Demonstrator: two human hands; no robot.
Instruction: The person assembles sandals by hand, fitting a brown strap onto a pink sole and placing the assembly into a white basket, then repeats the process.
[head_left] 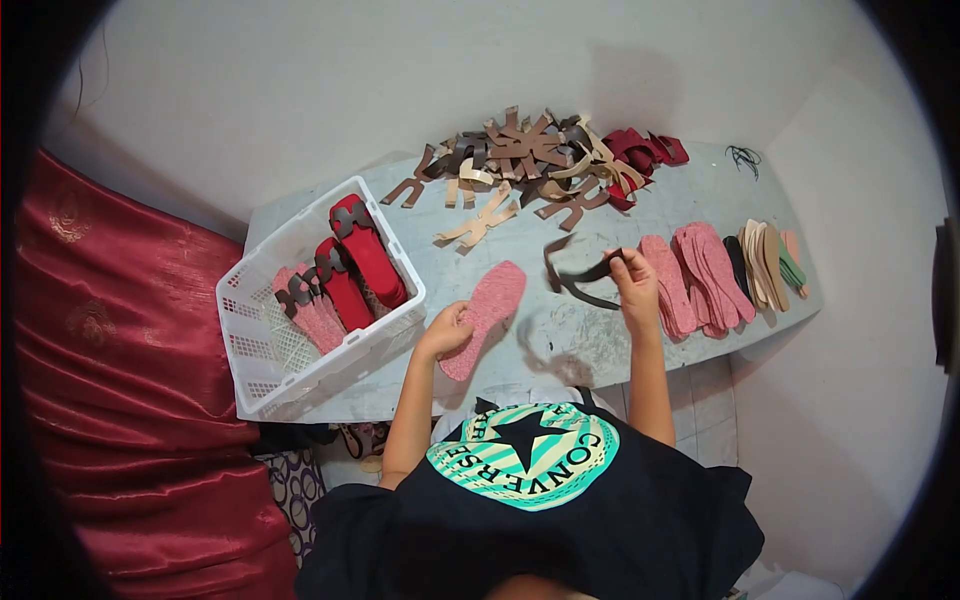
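Note:
My left hand [447,331] grips a pink speckled insole [495,300] near its lower half, the insole slanting up to the right above the table. To the right, my right hand [635,282] pinches a dark strap piece [588,280] by one end. The strap hangs out to the left with its arms spread, apart from the insole. Just right of my right hand lie stacked pink insoles [712,280].
A white basket [390,322] at the left holds red soles [372,262] and pink ones with dark straps. Brown, beige and black straps [528,150] are heaped at the back, beside dark red pieces [635,150]. Black, beige and green insoles [765,262] stand at the right edge.

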